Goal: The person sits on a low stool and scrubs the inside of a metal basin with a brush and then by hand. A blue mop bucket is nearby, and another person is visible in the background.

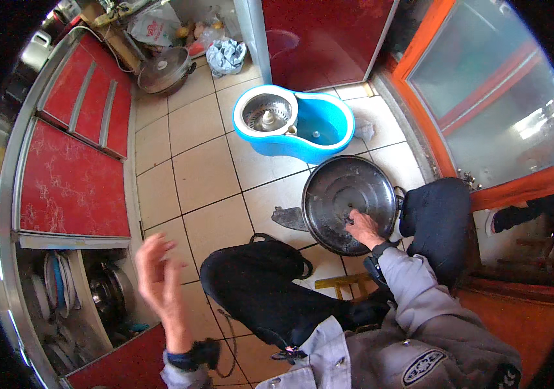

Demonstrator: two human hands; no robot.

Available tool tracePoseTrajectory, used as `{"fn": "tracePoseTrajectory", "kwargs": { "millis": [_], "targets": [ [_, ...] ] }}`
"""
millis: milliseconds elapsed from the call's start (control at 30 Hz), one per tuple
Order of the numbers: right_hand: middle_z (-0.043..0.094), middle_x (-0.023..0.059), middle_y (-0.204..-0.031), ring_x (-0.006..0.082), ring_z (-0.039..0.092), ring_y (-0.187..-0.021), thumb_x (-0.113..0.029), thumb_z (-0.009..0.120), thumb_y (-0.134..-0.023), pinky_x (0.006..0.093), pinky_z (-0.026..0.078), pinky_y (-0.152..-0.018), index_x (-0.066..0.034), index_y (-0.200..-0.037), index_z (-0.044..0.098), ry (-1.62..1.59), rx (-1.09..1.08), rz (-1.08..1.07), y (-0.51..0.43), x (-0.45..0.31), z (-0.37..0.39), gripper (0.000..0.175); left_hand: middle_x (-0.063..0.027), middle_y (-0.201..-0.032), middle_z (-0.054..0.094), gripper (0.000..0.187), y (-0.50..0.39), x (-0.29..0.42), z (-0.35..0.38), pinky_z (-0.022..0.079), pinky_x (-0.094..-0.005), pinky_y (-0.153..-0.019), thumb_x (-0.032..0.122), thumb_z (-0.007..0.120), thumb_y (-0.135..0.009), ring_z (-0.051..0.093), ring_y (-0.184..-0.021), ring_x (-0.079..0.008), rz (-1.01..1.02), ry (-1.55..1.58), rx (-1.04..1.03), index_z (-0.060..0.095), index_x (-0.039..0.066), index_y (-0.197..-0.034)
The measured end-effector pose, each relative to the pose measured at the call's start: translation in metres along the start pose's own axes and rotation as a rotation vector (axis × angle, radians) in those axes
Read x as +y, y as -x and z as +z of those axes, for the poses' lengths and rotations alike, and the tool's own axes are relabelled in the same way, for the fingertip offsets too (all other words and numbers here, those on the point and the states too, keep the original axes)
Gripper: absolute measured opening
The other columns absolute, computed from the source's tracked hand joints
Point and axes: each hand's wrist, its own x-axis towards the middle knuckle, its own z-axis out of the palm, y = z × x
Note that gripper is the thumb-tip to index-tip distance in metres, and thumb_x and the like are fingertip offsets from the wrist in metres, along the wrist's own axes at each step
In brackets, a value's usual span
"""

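My right hand (364,228) reaches down into a large, round, dark metal pan (328,204) on the tiled floor between my legs. Its fingers are bunched near the middle of the pan; whether anything is pinched between them cannot be made out. A dark handle (400,193) juts from the pan's right side. Raised on the left, near the cabinet, my left hand (159,284) is blurred, its fingers apart and bent, with nothing visible in it. A flat dark grey piece (287,218) lies partly beneath the pan's left edge.
Just beyond the pan stands a blue spin mop bucket (277,145) with a metal basket. Red cabinets (70,189) line the left, with dishes (65,282) in an open lower compartment. A lidded pan (164,70) sits farther back. An orange-framed glass door (425,114) is at right.
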Motion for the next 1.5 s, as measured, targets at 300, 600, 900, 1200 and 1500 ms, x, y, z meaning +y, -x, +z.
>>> {"fn": "tracePoseTrajectory", "kwargs": {
  "millis": [300, 600, 900, 1200, 1500],
  "targets": [
    [0.069, 0.0233, -0.112, 0.0443, 0.065, -0.108, -0.024, 0.073, -0.084, 0.0558, 0.05, -0.09, -0.0082, -0.119, 0.06, -0.066, 0.094, -0.103, 0.035, -0.006, -0.014, 0.04, -0.0102, -0.119, 0.061, 0.025, 0.027, -0.041, 0.087, 0.054, -0.0247, -0.065, -0.003, 0.065, -0.093, 0.07, -0.093, -0.0163, 0.159, 0.015, -0.135, 0.064, 0.002, -0.118],
    [0.069, 0.0208, -0.114, 0.0432, 0.065, -0.107, -0.026, 0.073, -0.083, 0.0542, 0.051, -0.088, -0.0096, -0.117, 0.061, -0.045, 0.15, -0.181, 0.047, 0.009, -0.022, 0.04, -0.0088, -0.112, 0.061, 0.018, 0.03, -0.044, 0.087, 0.057, -0.0248, -0.067, -0.003, 0.059, -0.098, 0.071, -0.092, -0.0168, 0.121, 0.118, -0.066, 0.063, 0.0, -0.116],
    [0.07, 0.019, -0.112, 0.0435, 0.065, -0.104, -0.026, 0.073, -0.084, 0.0545, 0.051, -0.084, -0.0092, -0.115, 0.06, -0.054, 0.185, -0.238, 0.052, 0.012, -0.026, 0.038, -0.007, -0.11, 0.063, 0.018, 0.029, -0.045, 0.088, 0.056, -0.0253, -0.067, 0.001, 0.059, -0.099, 0.071, -0.091, -0.0168, 0.097, 0.138, -0.029, 0.063, 0.0, -0.117],
    [0.07, 0.0189, -0.114, 0.0406, 0.066, -0.108, -0.027, 0.069, -0.085, 0.0494, 0.051, -0.091, -0.0085, -0.119, 0.061, -0.112, 0.071, -0.212, 0.053, 0.002, -0.029, 0.04, -0.007, -0.109, 0.062, 0.016, 0.031, -0.044, 0.088, 0.056, -0.0251, -0.065, -0.001, 0.06, -0.097, 0.071, -0.089, -0.0164, 0.054, 0.141, -0.027, 0.064, -0.001, -0.113],
    [0.071, 0.0198, -0.11, 0.0429, 0.066, -0.104, -0.026, 0.071, -0.084, 0.0526, 0.052, -0.086, -0.0102, -0.12, 0.061, -0.159, 0.02, -0.292, 0.045, -0.004, -0.011, 0.041, -0.0079, -0.11, 0.068, 0.022, 0.037, -0.04, 0.077, 0.054, -0.0256, -0.068, 0.004, 0.059, -0.098, 0.071, -0.093, -0.0167, -0.041, 0.107, -0.026, 0.062, 0.0, -0.12]
  ]
}}
